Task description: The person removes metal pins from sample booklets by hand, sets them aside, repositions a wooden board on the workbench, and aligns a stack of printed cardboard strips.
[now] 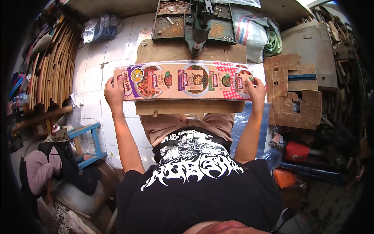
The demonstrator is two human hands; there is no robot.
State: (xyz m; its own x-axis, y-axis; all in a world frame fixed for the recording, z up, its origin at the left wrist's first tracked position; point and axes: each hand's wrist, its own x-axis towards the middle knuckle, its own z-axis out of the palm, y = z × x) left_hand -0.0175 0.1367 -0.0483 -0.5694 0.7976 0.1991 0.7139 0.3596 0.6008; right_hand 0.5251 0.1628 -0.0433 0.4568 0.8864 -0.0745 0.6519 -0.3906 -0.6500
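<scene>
A long printed advertising panel (173, 89) with food pictures and sauce packets lies crosswise over the front of a wooden work board (167, 52). Its edges suggest more than one sheet, but I cannot tell how many. My left hand (114, 93) is closed on the panel's left end, thumb on top. At the opposite end, my right hand (256, 91) pinches the right edge, fingers partly hidden. Just beyond the panel stands a dark green hand press (199, 33), its lower tip close to the panel's far edge but apart from it.
Compartment trays (168, 26) with small metal pieces flank the press. Stacked wooden strips (52, 74) line the left, above a blue frame (93, 136). On the right are cut brown boards (278, 105) and a white sack (249, 37). Blue plastic sheeting (249, 130) lies below my right arm.
</scene>
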